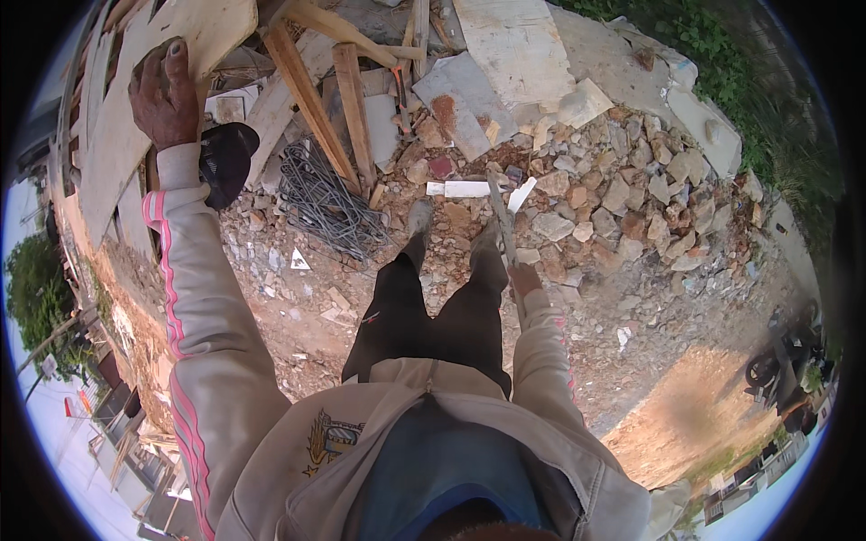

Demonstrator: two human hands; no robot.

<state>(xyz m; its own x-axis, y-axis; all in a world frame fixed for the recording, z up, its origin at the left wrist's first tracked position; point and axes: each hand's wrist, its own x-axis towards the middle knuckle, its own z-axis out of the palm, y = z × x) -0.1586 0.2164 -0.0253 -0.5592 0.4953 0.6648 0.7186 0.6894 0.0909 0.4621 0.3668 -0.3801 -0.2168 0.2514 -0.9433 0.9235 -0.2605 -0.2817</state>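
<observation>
My left hand (166,101) is stretched out at the upper left and rests on a pale wooden board (212,32). Its fingers are apart, and the board's face runs beneath them. Beside that wrist is a dark cap-like object (227,162), partly behind my sleeve. Down by my right leg, my right hand (524,279) is closed round a long, thin greyish bar (502,216). The bar's far end reaches toward white strips (466,189) on the rubble; whether it is wood or metal I cannot tell.
A tangle of bent steel rods (327,203) lies left of my feet. Timber beams (308,99) lean behind it, with an orange-and-black handled hammer (400,99) alongside. Broken stones (631,189) are heaped at right, below flat slabs (514,50). Loose rubble covers the ground underfoot.
</observation>
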